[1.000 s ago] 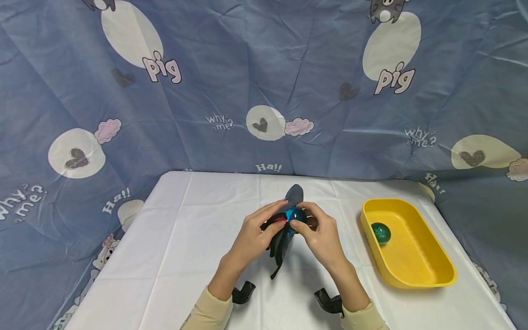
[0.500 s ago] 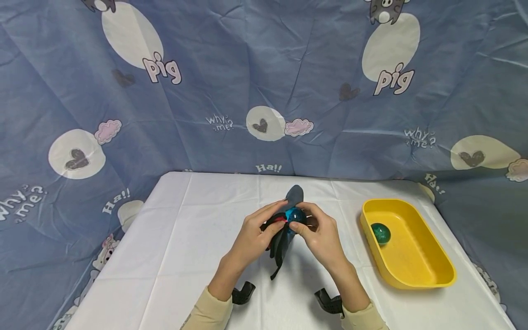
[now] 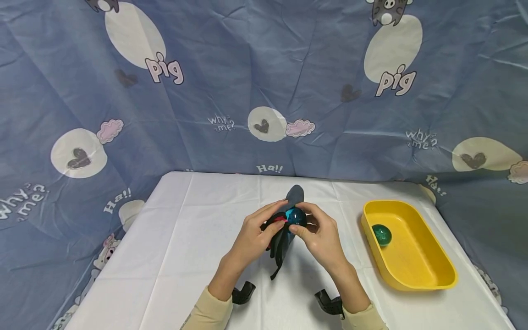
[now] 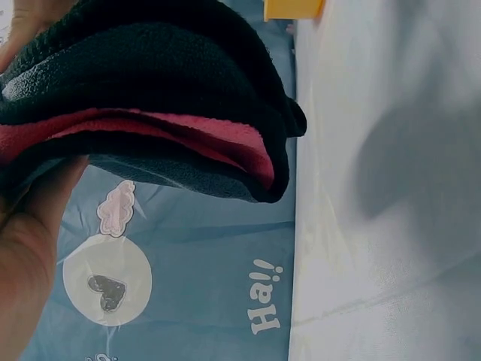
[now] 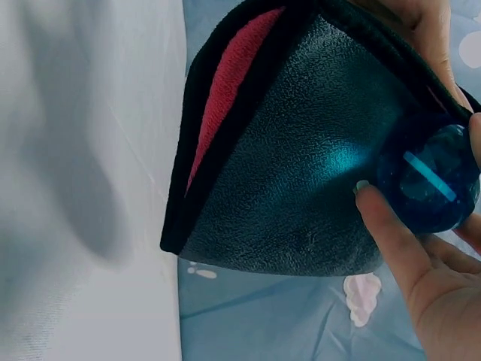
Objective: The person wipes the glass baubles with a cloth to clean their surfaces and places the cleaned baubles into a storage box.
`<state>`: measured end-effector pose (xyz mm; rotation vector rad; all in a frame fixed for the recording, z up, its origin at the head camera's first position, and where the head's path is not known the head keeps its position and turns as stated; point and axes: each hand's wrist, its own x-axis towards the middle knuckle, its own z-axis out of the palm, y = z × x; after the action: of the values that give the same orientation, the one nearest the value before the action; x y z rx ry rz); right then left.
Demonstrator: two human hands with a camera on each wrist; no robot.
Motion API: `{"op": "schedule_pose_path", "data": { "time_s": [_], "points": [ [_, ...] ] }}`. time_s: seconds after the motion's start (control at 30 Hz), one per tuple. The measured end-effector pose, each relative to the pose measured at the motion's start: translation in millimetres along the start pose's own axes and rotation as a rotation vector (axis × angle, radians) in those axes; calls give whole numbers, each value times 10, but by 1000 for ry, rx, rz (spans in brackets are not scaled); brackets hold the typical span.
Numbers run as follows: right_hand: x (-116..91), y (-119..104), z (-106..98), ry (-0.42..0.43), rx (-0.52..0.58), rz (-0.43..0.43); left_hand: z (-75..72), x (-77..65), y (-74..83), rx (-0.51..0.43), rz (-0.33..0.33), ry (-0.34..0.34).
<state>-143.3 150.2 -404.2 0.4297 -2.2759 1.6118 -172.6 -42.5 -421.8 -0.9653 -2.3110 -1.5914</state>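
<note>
A folded plush cloth (image 3: 295, 194), dark grey outside with pink-red layers and black edging, is held up over the white table. My left hand (image 3: 256, 231) grips its bunched part, thumb on the near side; the folds (image 4: 173, 71) droop from it in the left wrist view. My right hand (image 3: 321, 233) holds a clear blue ball (image 3: 297, 217) between thumb and fingers, against the cloth's grey side. In the right wrist view the ball (image 5: 428, 180) shows a light streak, and a bluish glow falls on the cloth (image 5: 285, 158) beside it.
A yellow tray (image 3: 420, 256) stands on the right of the table, with a green ball (image 3: 381, 234) at its left wall. Black mounts (image 3: 244, 292) sit at both wrists. A blue printed curtain (image 3: 264, 82) hangs behind the table.
Both hands keep their hold on the cloth and the blue ball in nearly the same place. My right thumb has shifted slightly downward on the ball.
</note>
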Motion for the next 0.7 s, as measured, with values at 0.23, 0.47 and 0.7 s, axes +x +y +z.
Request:
{"op": "schedule_pose_path", "data": {
  "time_s": [0.23,0.47,0.7],
  "points": [
    [-9,-192,-22,-12,-7,-9,-5,1,3,-5,-18,2],
    [-14,-214,-23,-14,-8,-31,-8,-1,10,-11,-23,2],
    [-10,-223,-12,-14,-10,-49,-8,6,-1,-19,-21,2]
  ]
}}
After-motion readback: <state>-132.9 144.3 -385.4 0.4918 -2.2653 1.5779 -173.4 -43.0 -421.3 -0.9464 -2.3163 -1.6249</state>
